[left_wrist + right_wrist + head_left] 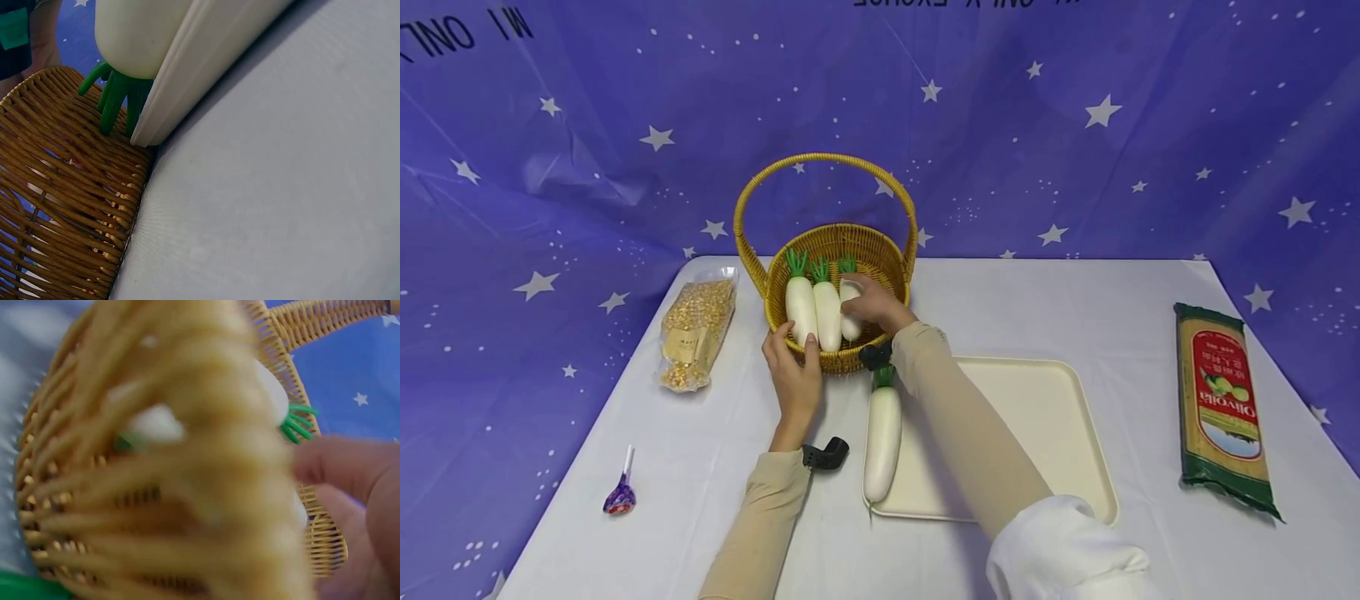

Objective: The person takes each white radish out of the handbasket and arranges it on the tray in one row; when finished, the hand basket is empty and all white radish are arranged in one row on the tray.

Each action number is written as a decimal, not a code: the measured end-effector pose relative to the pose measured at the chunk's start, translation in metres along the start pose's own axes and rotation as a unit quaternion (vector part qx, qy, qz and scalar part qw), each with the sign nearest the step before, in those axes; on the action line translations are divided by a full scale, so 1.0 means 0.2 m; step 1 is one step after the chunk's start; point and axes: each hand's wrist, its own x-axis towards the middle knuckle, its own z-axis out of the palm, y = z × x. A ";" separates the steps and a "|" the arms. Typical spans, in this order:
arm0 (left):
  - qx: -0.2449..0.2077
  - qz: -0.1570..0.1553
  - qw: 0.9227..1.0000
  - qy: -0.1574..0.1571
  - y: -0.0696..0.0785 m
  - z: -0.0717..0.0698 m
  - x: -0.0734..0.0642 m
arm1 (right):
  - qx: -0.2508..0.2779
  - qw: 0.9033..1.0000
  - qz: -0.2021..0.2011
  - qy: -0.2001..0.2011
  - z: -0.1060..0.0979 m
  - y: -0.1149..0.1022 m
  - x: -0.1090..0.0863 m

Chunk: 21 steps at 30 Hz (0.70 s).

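In the head view three white radishes with green tops, one a left radish [802, 307] and one a middle radish [828, 317], lean side by side inside a wicker basket [891, 250]. The right hand [874, 302] reaches over the basket's front and holds the rightmost radish [851, 321], covering part of it. At the front left rim, the left hand [793, 375] grips the basket with its thumb and fingers at the edge. Another white radish [882, 442] lies along the left side of a cream tray [1022, 400], its leaves toward the basket.
A bag of corn kernels [696, 329] lies left of the basket, with a wrapped lollipop [621, 493] nearer the front. Far right is a long green-ended packet [1225, 404]. The basket's tall handle [825, 156] arches above it. A starry purple cloth [1000, 167] hangs behind the table.
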 end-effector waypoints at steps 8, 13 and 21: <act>0.001 -0.005 1.000 0.000 0.00 0.00 0.00 | 0.088 0.992 -0.020 -0.083 -0.04 0.03 0.01; 0.002 -0.006 1.000 0.000 0.00 0.00 0.00 | 0.120 0.980 -0.056 -0.149 -0.07 0.05 0.00; 0.005 -0.005 1.000 0.000 0.00 0.00 0.00 | 0.196 0.956 -0.087 -0.200 -0.11 0.05 -0.03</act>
